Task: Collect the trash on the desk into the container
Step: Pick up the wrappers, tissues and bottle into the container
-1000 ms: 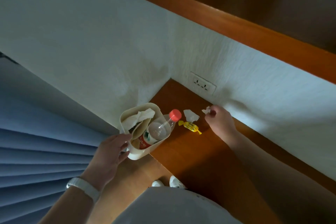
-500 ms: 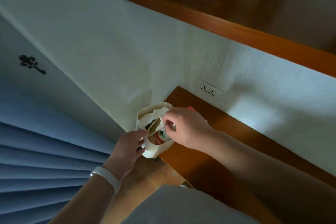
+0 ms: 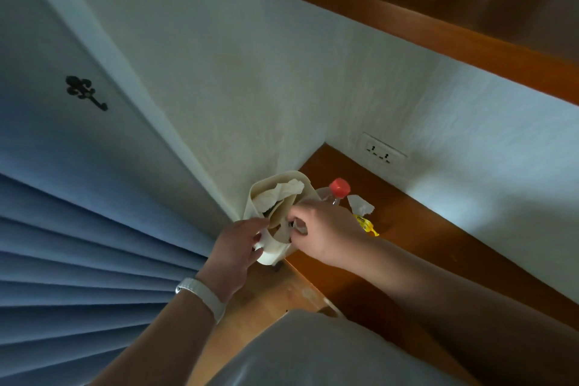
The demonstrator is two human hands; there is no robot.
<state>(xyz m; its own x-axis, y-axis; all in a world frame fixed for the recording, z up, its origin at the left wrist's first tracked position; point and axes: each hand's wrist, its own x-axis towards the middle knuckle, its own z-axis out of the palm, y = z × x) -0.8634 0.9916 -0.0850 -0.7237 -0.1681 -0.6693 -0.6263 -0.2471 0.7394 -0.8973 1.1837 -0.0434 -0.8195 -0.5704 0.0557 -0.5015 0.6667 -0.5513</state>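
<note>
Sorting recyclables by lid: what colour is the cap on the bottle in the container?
Red. The bottle cap shows best in the head view, poking out beside the container rim.

Cream container (image 3: pixel 250 208) at the tabletop's (image 3: pixel 407 238) corner edge, stuffed with crumpled paper (image 3: pixel 282 194), a red-capped clear bottle (image 3: pixel 340 188) poking out its right side, a white scrap (image 3: pixel 301 226) pinched over its mouth by the right hand (image 3: pixel 326 229), and a white tissue (image 3: pixel 362 205) and yellow candy wrapper (image 3: pixel 369 226) lying just beside it.

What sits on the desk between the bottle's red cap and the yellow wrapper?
A crumpled white tissue scrap lies between the red cap and the yellow wrapper, as the head view shows.
</note>
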